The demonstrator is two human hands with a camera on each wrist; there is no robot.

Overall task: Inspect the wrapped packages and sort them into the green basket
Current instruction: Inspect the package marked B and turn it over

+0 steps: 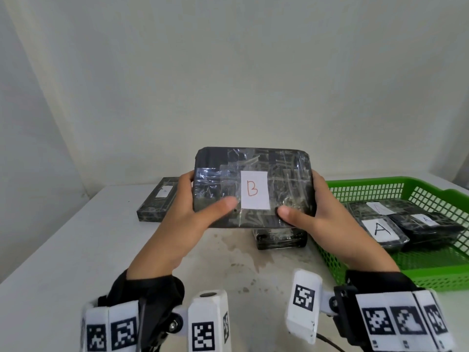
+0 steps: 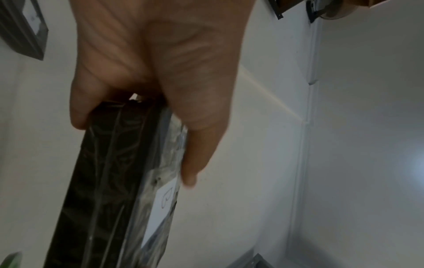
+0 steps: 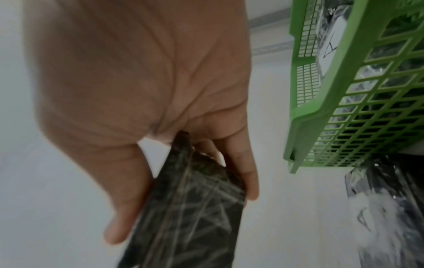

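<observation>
A black package wrapped in clear film [image 1: 253,186], with a white label marked B, is held up above the table with its label facing me. My left hand [image 1: 195,204] grips its left end, thumb on the front, fingers behind. My right hand [image 1: 307,207] grips the right end the same way. The left wrist view shows the package [image 2: 110,181] edge-on under the left hand [image 2: 146,101]. In the right wrist view the package [image 3: 190,208] sits between thumb and fingers of the right hand [image 3: 174,163]. The green basket [image 1: 365,189] stands at the right with several packages labelled A [image 1: 380,229] inside.
Another wrapped package [image 1: 158,199] lies flat at the back left of the white table [image 1: 63,250]. A further one [image 1: 280,237] lies under the held package, close to the basket's left wall. A white wall rises behind the table.
</observation>
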